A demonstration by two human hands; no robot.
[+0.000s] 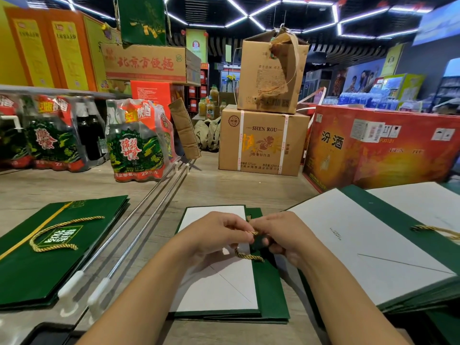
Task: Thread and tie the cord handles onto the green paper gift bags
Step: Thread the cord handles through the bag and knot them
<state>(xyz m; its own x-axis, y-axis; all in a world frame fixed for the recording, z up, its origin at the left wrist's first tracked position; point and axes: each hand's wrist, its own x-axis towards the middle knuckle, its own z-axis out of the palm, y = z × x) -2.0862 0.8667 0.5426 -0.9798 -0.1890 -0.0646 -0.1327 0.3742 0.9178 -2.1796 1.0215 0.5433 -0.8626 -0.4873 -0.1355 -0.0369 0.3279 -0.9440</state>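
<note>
Wooden surface [224, 185], green bag [270, 290] at 6 o'clock. Left hand [216, 232] and right hand [283, 235] both pinch the cord [249, 256]. I'd pull the knot snug.

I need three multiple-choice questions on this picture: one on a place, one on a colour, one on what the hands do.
1. Where do the two metal rods lie? A. Between the left stack of bags and the middle bag. B. On top of the left stack. C. Across the middle bag.
2. What colour is the cord? A. Red. B. Gold. C. White.
3. What are the left hand and right hand doing? A. Lying flat. B. Curled, empty. C. Pinching the cord.
Answers: A, the rods run through the gap between them; B, its strands look gold; C, fingers of both pinch it.
</note>
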